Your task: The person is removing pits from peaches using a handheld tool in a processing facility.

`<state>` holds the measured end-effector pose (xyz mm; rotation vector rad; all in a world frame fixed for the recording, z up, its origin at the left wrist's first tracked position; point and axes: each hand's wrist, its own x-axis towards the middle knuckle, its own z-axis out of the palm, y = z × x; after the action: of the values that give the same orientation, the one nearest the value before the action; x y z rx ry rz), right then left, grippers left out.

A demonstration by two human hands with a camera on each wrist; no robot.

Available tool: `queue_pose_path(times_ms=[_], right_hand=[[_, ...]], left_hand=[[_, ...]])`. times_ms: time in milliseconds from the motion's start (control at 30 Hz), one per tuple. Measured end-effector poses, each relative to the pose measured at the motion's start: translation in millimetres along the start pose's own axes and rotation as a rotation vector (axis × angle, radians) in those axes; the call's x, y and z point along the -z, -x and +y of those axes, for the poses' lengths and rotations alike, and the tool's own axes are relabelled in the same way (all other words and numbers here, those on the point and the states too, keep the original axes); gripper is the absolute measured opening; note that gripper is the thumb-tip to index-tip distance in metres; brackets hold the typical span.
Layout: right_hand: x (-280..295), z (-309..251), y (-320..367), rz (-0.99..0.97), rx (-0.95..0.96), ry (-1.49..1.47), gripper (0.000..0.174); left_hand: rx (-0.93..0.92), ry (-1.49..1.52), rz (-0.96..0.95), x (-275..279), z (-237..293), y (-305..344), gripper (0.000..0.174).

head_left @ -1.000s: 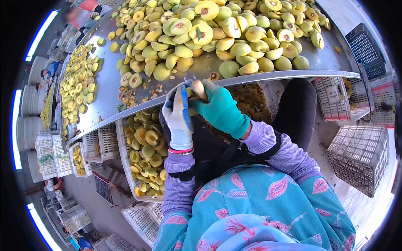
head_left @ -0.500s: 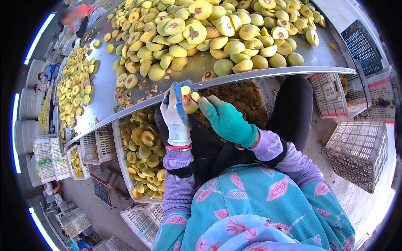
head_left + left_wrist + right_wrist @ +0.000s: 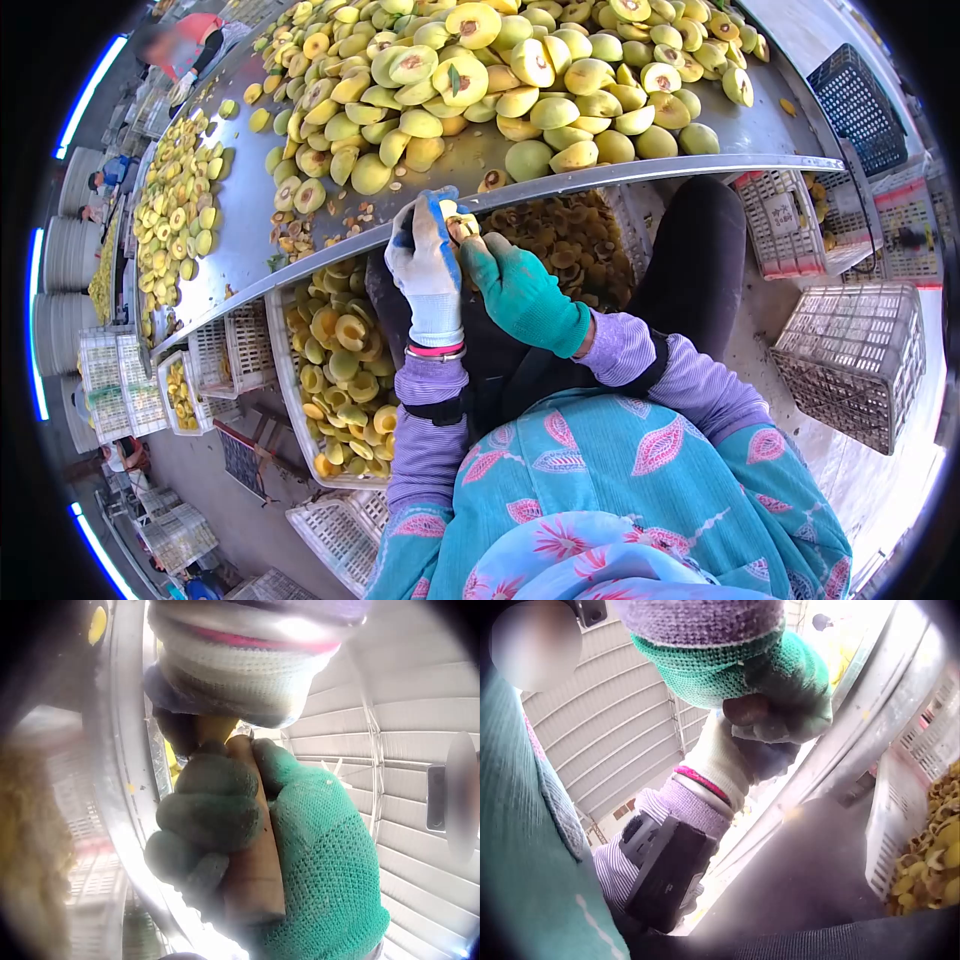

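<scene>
In the head view my left hand [image 3: 422, 262], in a white and blue glove, holds a yellow-green stone fruit half [image 3: 459, 221] near the table's front edge. Its cut face is partly covered by the fingers. My right hand [image 3: 532, 298], in a green glove, is right at the fruit from the other side. The left wrist view shows the right fingers [image 3: 210, 821] curled round a wooden tool handle [image 3: 256, 881]. The handle's butt end [image 3: 746, 710] shows in the right wrist view, while the tool's tip is hidden at the fruit.
Halved fruit [image 3: 420, 120] is heaped on the metal table [image 3: 480, 160], with pit scraps [image 3: 295, 228] near its edge. Below stands a white crate [image 3: 292, 400] of hollowed halves, and another holds browner pieces [image 3: 565, 245]. More crates [image 3: 850, 365] stand right; another person [image 3: 185, 50] works far left.
The hands came back from over the table edge and parted, showing the fruit's brown cut centre. Now the right hand has closed in on the fruit again.
</scene>
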<state>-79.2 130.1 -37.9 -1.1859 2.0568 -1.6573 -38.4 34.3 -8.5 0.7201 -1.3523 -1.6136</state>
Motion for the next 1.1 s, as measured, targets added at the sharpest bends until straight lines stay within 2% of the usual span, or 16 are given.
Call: queue_pose_path(times_ms=[133, 233, 433, 533, 600, 633, 667, 733, 800, 833, 867, 933, 967, 1000, 1033, 1100], right_hand=[[-5, -8, 5, -0.011, -0.039, -0.039, 0.02], [-5, -21, 5, 0.061, 0.073, 0.082, 0.022], [-17, -9, 8, 0.035, -0.124, -0.147, 0.025], [-18, -8, 11, 0.091, 0.003, -0.051, 0.026], [-26, 5, 13, 0.134, 0.079, 0.026, 0.028], [-29, 10, 13, 0.156, 0.118, 0.065, 0.03], [-13, -6, 5, -0.036, -0.226, -0.193, 0.027], [30, -53, -10, -0.435, -0.918, -0.711, 0.025], [-6, -13, 8, -0.059, -0.266, -0.362, 0.029], [-5, -19, 6, -0.049, -0.233, -0.372, 0.032], [-3, -26, 3, -0.04, -0.2, -0.382, 0.036], [22, -41, 0, -0.367, -0.726, -0.767, 0.043], [25, -35, 2, -0.48, -0.807, -1.089, 0.043], [26, -25, 3, -0.599, -0.886, -1.408, 0.043], [25, -19, 4, -0.737, -0.969, -1.725, 0.042], [24, -27, 5, -0.738, -1.024, -1.86, 0.042]], left_hand=[[-0.007, -0.102, -0.044, 1, 6, 2, 0.028], [-0.078, -0.166, -0.087, 5, 4, 0, 0.028], [-0.089, -0.298, -0.186, 13, 0, -2, 0.028], [-0.086, -0.341, -0.19, 12, 0, 0, 0.025], [0.04, -0.155, -0.117, 6, -2, 0, 0.026], [-0.105, -0.323, -0.148, 6, -2, 0, 0.025], [-0.252, -0.49, -0.177, 8, -4, -1, 0.025], [-0.818, -1.007, -0.297, 24, -12, -10, 0.024], [-0.304, -0.562, -0.228, 7, 4, -2, 0.024], [-0.053, -0.334, -0.181, 1, 10, 2, 0.024], [-0.062, -0.3, -0.151, 1, 6, -1, 0.025], [0.124, -0.153, -0.126, 7, -3, -3, 0.025], [0.222, -0.081, -0.112, 13, -9, -2, 0.026], [0.17, -0.015, -0.174, 22, -20, -2, 0.027], [0.285, 0.196, -0.268, 13, 2, 6, 0.019], [0.091, -0.01, -0.364, 30, -14, 1, 0.016]])
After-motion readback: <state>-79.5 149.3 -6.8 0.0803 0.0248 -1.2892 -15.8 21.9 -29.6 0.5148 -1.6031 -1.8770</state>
